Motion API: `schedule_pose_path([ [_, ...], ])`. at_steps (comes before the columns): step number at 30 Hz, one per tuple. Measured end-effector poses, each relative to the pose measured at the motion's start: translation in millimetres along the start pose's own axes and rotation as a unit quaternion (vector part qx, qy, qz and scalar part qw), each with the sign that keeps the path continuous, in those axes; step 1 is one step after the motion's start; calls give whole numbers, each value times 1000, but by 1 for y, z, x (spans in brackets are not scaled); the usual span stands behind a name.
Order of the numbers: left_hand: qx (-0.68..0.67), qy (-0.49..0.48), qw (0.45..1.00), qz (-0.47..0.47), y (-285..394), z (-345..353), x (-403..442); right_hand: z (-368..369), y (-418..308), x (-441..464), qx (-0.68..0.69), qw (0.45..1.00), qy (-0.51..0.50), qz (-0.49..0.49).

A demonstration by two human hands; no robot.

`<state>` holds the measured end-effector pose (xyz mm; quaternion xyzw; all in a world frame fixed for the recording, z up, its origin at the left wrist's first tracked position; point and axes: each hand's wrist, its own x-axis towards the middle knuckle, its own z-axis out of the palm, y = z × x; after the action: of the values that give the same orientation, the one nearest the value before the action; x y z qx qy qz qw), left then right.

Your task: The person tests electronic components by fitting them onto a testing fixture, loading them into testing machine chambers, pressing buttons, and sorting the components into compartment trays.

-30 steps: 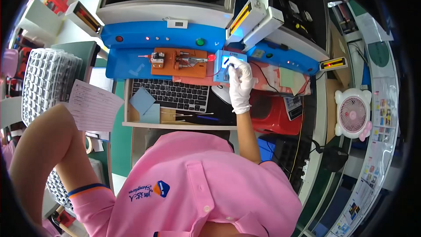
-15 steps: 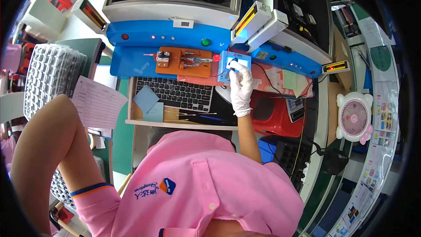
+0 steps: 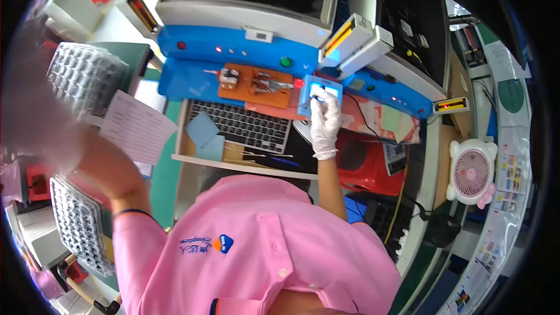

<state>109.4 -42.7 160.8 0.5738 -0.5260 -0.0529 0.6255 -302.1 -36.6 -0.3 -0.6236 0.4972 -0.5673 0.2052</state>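
Note:
My right hand (image 3: pixel 326 125), in a white glove, is over the front of a small light-blue box with a lit screen (image 3: pixel 337 90). Its fingers are pinched together around something small and dark, too small to name. My left hand (image 3: pixel 44 105) is a pale grey blur at the far left, in front of the stacked clear plastic trays (image 3: pixel 87 73); its fingers are smeared by motion. Left of the blue box lies an orange fixture (image 3: pixel 248 94) with metal clamps and a red-tipped part at each end.
Below the fixture, a black keyboard (image 3: pixel 245 125) sits in a drawer with blue sticky notes (image 3: pixel 203 131) and cotton swabs. A printed form (image 3: pixel 137 125) lies on the left. More trays (image 3: pixel 79 221) stand lower left. A red stool (image 3: pixel 364 166) and a pink-white fan (image 3: pixel 471 172) are right.
My left forearm has swung up, bringing the blurred left hand into view at the left. My right hand stays by the blue box. The whole view has shifted slightly.

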Motion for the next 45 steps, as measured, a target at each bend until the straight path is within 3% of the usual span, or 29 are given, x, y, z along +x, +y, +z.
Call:
schedule_pose_path([
  [2, 28, -45, 997, -63, -47, 39, -9, 9, 3, 9, 7, 999, 31, -35],
  [3, 37, -128, 989, -57, -47, 69, -16, 10, 2, 14, 44, 999, 15, -12],
  [4, 39, -274, 959, -55, -12, 101, -16, 15, -1, 16, 79, 997, -5, 12],
  [5, 7, -234, 972, -21, -37, 125, -37, 23, -8, 19, 90, 996, 2, 13],
  [8, 34, -267, 962, -32, -83, 155, -68, 42, -22, 38, 280, 947, -59, 144],
  [11, 138, -236, 960, 53, -84, 166, -81, 74, -19, 45, 290, 946, -106, 97],
  [14, 122, -246, 958, 77, -87, 166, -79, 100, -3, 39, 242, 958, -144, 56],
  [16, 108, -258, 956, 89, -88, 168, -78, 101, 0, 39, 219, 968, -113, 51],
  [23, 142, -272, 949, 68, -79, 168, -72, 89, 16, 63, 155, 985, -67, 32],
  [27, 145, -288, 945, 57, -76, 167, -70, 86, 16, 73, 141, 981, -125, 39],
  [31, 145, -297, 943, 45, -72, 168, -67, 85, 3, 72, 239, 964, -114, 33],
  [34, 150, -302, 940, 40, -65, 168, -67, 86, -7, 70, 248, 939, -213, 112],
  [45, 99, -339, 935, 28, -65, 166, -55, 101, 17, 76, 373, 899, -207, 104],
])
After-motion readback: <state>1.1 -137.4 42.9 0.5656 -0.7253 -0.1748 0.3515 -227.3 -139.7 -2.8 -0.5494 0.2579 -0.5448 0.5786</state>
